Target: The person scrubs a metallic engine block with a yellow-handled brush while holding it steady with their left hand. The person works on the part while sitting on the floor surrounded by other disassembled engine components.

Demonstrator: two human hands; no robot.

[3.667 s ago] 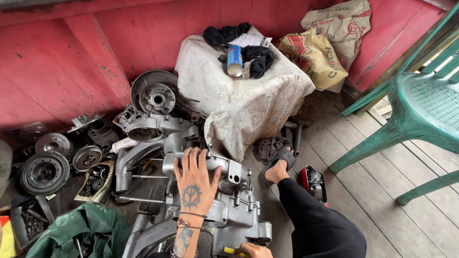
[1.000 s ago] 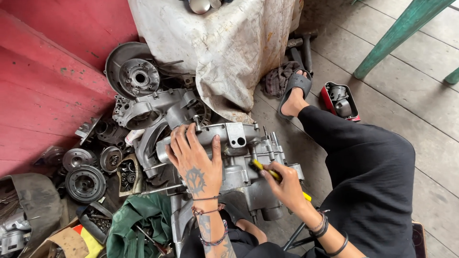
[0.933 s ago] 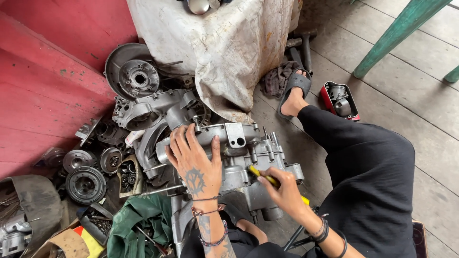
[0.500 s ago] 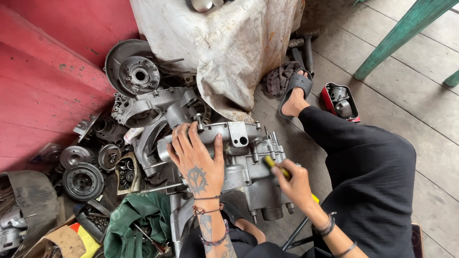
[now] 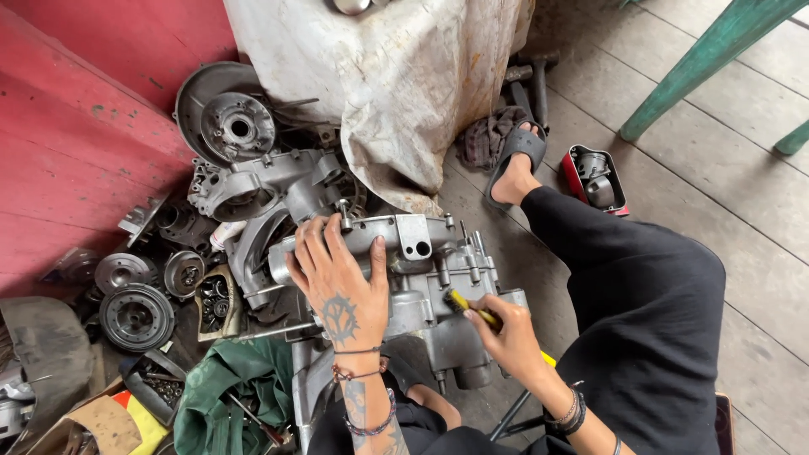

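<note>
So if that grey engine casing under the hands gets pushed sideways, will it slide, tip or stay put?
Probably stays put: the engine casing looks like thick cast metal, so heavy for its size and stiff. Its lumpy underside rests on the plank floor, so it would likely rock rather than slide. The left hand lies flat on top, steadying it, while the right hand grips a yellow-handled tool.

I see a dull silver-grey engine case (image 5: 421,278) under my left hand (image 5: 341,291), which bears a black sun-like tattoo; my right hand (image 5: 504,330) grips a yellow-handled tool (image 5: 468,307). Red wall (image 5: 93,109), green rag (image 5: 232,400), off-white stained cloth (image 5: 396,84).
</note>
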